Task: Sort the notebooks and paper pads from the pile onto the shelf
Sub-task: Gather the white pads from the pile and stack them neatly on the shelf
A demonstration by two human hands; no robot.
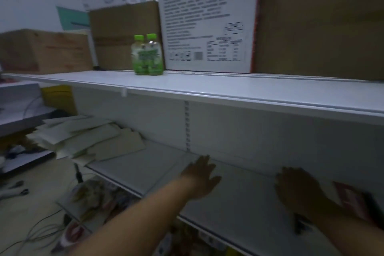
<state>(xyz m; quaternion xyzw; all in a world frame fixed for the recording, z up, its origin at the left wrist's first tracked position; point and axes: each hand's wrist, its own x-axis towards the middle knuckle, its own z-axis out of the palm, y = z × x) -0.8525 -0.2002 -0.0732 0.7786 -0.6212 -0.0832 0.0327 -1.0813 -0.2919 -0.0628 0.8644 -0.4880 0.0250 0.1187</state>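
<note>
A loose pile of pale notebooks and paper pads [87, 139] lies at the left end of the middle shelf [149, 168]. My left hand [200, 176] reaches over the bare part of that shelf with fingers straight, holding nothing. My right hand [297, 187] hovers further right over the same shelf, fingers spread and relaxed. A red and black notebook [353, 199] lies on the shelf just right of my right hand, partly hidden by my wrist. The frame is blurred.
The upper shelf [207, 87] carries two green-capped bottles [147, 56], a white printed carton [209, 23] and brown cardboard boxes [320, 23]. Cables and tools lie on the floor [31, 214] at lower left. A lower shelf holds packaged goods [93, 195].
</note>
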